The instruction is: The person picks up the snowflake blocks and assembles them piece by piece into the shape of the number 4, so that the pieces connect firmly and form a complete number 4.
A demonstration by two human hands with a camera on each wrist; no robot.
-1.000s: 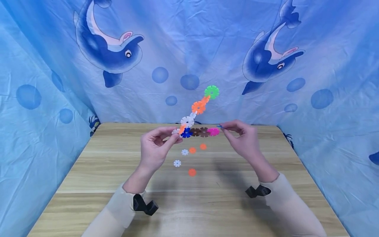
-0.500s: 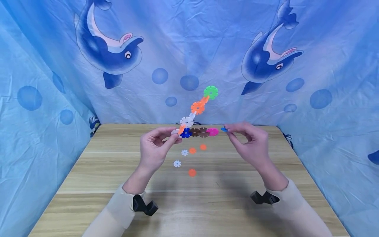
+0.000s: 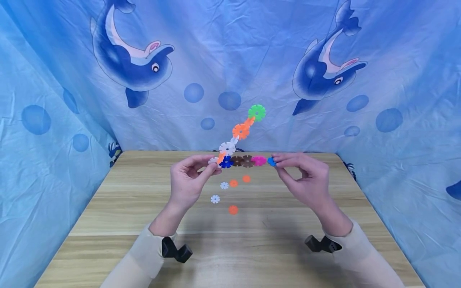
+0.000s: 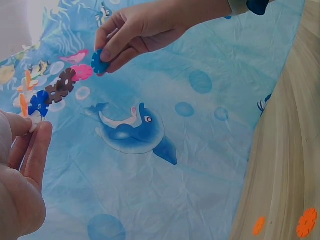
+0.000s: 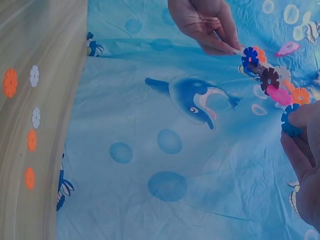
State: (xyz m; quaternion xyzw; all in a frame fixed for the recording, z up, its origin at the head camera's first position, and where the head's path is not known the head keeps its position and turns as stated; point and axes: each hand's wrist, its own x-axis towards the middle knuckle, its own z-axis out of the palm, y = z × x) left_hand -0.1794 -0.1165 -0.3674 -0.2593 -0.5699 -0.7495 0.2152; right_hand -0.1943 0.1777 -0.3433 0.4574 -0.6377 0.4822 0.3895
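Observation:
In the head view my left hand (image 3: 187,180) pinches a white notched disc (image 3: 213,161) at the near end of a linked chain of plastic snowflake discs, held above the table. From it a row runs right: a dark blue disc (image 3: 226,162), two brown discs (image 3: 247,161) and a pink disc (image 3: 258,161). A second branch slants up through orange and white discs to a green disc (image 3: 257,113). My right hand (image 3: 306,178) pinches a lighter blue disc (image 5: 290,120) by its edge, right beside the pink one. Whether those two touch, I cannot tell. Fingers partly hide the blue disc.
Loose on the wooden table (image 3: 144,224) below the hands lie several discs, among them a white disc (image 3: 215,199) and an orange disc (image 3: 233,210). A blue dolphin-print curtain (image 3: 230,60) encloses the back and both sides.
The right hand shifted right, then lowered slightly. Its blue disc turned from edge-on to show more of its face and came back close to the pink disc. The left hand stayed nearly still.

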